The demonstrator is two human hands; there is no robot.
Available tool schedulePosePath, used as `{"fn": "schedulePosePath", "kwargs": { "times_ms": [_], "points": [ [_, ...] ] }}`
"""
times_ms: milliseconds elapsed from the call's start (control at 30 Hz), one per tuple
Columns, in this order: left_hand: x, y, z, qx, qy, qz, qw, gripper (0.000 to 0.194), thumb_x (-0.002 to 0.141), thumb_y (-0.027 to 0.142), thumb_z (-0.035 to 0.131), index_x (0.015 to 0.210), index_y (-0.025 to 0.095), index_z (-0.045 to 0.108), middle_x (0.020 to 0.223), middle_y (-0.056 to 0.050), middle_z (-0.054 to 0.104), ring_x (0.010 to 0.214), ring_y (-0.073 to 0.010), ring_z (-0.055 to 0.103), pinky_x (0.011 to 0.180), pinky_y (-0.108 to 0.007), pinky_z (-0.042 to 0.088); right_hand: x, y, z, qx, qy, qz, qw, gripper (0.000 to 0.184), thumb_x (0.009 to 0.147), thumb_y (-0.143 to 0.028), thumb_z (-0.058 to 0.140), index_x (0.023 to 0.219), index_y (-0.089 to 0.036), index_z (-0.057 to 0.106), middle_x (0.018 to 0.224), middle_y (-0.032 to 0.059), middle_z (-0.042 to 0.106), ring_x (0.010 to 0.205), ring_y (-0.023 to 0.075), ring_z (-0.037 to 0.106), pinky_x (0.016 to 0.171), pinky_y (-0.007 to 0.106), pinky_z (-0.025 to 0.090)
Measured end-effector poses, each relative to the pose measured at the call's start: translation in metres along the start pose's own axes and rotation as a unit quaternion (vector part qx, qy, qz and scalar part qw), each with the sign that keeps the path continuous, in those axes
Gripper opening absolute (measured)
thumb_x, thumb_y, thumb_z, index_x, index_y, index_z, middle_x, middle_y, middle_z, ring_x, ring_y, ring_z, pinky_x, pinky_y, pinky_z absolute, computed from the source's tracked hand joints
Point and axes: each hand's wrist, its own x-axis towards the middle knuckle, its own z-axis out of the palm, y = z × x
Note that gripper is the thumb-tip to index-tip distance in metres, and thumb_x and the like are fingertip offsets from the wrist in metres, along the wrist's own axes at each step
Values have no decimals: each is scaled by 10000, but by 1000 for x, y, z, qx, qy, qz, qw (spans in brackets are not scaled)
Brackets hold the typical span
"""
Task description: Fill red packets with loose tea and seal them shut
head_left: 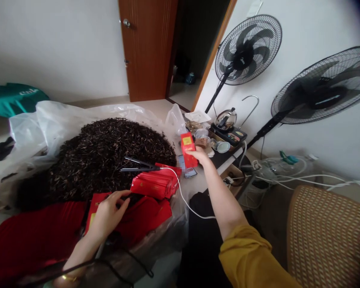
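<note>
In my right hand (199,156) is a red packet (187,141) with a yellow label, held upright over the table's edge. My left hand (109,212) is low over the red packets, its thumb and fingers apart and slightly curved. Partly under that hand lies another red packet (99,199). To its right, a row of stacked red packets (154,184) leans together. A black hair straightener (139,165) with a white cord rests beside them, its two arms spread. Behind is a large heap of dark dried tea leaves (117,152) on clear plastic sheeting (52,120).
More red packets (45,228) spread at the front left. On the right side table stand a glass kettle (225,119) and small cups (223,147). Two standing fans (243,56) and a woven chair (327,236) are to the right. A phone (189,172) lies near my right hand.
</note>
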Motion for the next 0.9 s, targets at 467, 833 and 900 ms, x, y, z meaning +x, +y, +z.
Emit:
{"fn": "schedulePosePath", "kwargs": {
  "times_ms": [467, 833, 900],
  "points": [
    [5, 88, 22, -491, -19, -190, 850, 676, 693, 498, 685, 1271, 194, 514, 1158, -112, 681, 976, -289, 677, 727, -367, 595, -145, -86, 92, 157, -196, -139, 958, 570, 750, -126, 651, 1273, -213, 441, 1207, 71, 629, 1098, 221, 616, 974, 410, 512],
    [10, 86, 42, -392, 101, -200, 892, 506, 730, 451, 663, 1183, 232, 614, 1138, -41, 698, 1100, -279, 629, 862, -316, 579, -154, -77, 88, 55, -169, -248, 952, 583, 824, -132, 498, 1383, -151, 335, 1248, 144, 547, 1131, 268, 524, 998, 486, 428],
    [14, 93, 43, -372, 115, -175, 904, 501, 720, 435, 678, 1175, 232, 623, 1136, -23, 699, 1136, -275, 606, 927, -310, 547, -151, -74, 86, 32, -161, -251, 954, 629, 816, -151, 510, 1409, -127, 300, 1224, 164, 545, 1109, 278, 515, 984, 510, 427]
  ]
}}
